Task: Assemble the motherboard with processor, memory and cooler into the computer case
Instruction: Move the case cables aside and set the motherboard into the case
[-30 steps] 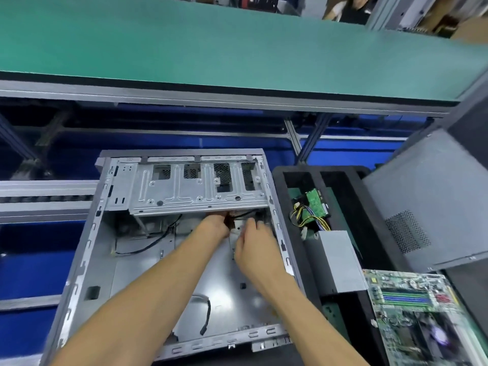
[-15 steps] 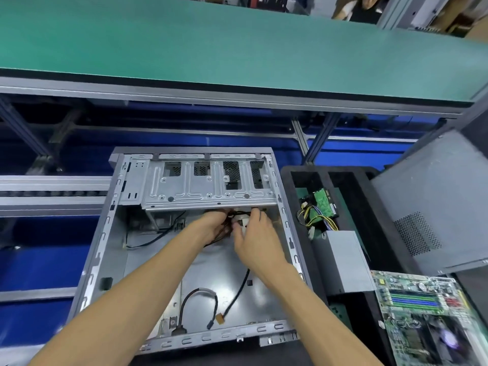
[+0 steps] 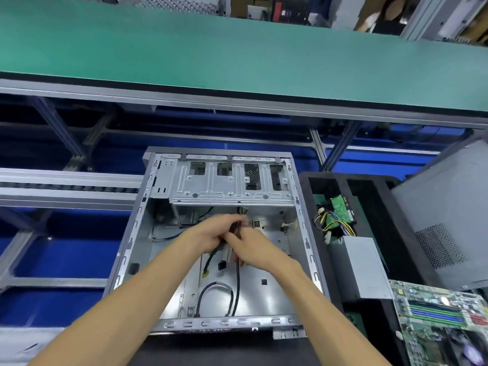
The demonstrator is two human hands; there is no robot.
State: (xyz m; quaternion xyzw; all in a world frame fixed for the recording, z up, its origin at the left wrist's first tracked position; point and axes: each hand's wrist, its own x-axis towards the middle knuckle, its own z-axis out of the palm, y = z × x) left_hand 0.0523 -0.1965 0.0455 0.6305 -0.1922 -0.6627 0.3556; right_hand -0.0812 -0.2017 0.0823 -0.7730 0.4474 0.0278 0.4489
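- Motherboard not in yet: lies bottom right on the bench, outside the computer case, memory sticks visible on it; cooler area is blurred, can't confirm it.
- Case lies open side up, floor pan bare apart from loose cables. Nothing mounted on the tray as far as I can see.
- Left hand and right hand meet mid-case, both curled round the cable bundle. Looks like clearing wires ahead of board drop-in, my read.
- Left to do: move cables aside, seat board, fasten it.
- Drive cage overhangs the far end of the bay, so room there is tight; cables run out from under it.
- Case side rails have punched tabs: snag risk for wires and forearms.
- Black tray with power supply sits just beside the case's right wall; board path crosses it.
- Near end of the case floor is open.
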